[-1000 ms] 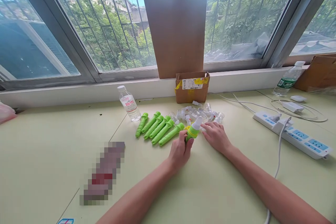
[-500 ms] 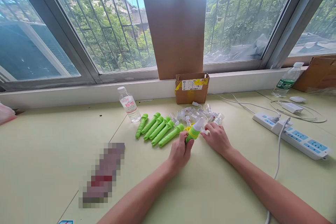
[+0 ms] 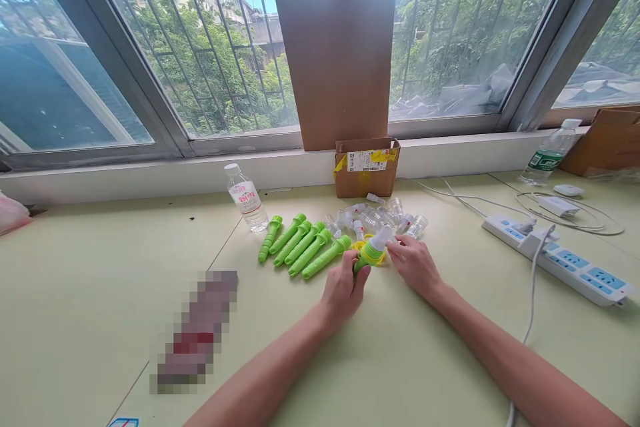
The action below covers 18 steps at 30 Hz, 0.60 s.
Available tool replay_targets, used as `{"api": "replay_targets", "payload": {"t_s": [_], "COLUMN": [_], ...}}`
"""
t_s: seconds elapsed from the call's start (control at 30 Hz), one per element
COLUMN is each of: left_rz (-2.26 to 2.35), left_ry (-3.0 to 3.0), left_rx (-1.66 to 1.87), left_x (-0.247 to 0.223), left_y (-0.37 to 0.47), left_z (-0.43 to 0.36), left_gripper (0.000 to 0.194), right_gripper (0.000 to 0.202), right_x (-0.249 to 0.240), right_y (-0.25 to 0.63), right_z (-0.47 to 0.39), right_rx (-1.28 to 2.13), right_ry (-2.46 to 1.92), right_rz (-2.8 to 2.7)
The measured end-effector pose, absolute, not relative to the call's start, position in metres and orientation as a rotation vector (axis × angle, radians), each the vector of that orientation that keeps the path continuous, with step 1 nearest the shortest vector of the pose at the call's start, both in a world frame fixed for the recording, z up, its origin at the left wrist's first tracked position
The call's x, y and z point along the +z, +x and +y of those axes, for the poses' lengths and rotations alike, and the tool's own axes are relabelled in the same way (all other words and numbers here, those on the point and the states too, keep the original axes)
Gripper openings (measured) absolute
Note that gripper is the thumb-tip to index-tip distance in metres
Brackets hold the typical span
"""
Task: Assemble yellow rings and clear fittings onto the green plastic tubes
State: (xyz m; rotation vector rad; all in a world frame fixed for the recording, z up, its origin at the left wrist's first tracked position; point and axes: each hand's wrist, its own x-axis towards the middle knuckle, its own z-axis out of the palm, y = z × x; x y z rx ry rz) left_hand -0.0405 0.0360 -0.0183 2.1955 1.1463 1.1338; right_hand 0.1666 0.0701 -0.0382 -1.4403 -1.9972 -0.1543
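My left hand (image 3: 345, 290) is wrapped round a green tube with a whitish top (image 3: 373, 250), tilted up to the right. Just right of that top, my right hand (image 3: 413, 263) has its fingertips pinched on a small clear piece (image 3: 393, 242), too small to make out well. Several green tubes (image 3: 313, 253) lie side by side left of my hands. Yellow cord or rings (image 3: 383, 257) lie partly hidden behind the held tube. Beyond my hands is a loose pile of small clear bottles (image 3: 373, 217), some with white caps.
A small cardboard box (image 3: 367, 180) stands behind the pile. One water bottle (image 3: 247, 200) is at left, another (image 3: 550, 153) at far right. A power strip (image 3: 565, 260) with white cables lies right of my right arm. A blurred dark object (image 3: 197, 333) lies at front left.
My right hand has shifted slightly up and to the right, with a clear piece now showing at its fingertips. More yellow shows behind the held tube. My left hand is almost unchanged.
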Motion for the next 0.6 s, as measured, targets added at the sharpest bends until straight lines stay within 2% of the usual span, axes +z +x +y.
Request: {"api": "replay_targets", "payload": {"t_s": [0.17,0.37,0.6], "left_rz": [1.209,1.308,1.344], "left_ry": [2.255,2.380,2.498], "left_rx": [1.135,1.195,1.209], "left_x": [-0.019,-0.020,-0.020], "left_y": [-0.041,-0.041,-0.041], "left_z": [0.038,0.040,0.042], "left_gripper": [0.017,0.019,0.020], "right_gripper": [0.032,0.024,0.028], "right_x": [-0.024,-0.008,0.001], "right_y": [0.160,0.159,0.161], "right_z": [0.060,0.043,0.046], "right_rx": [0.057,0.211,0.412], "right_ry": [-1.218,-1.221,-1.105], "right_rz": [-1.709,-1.391,-1.058]}}
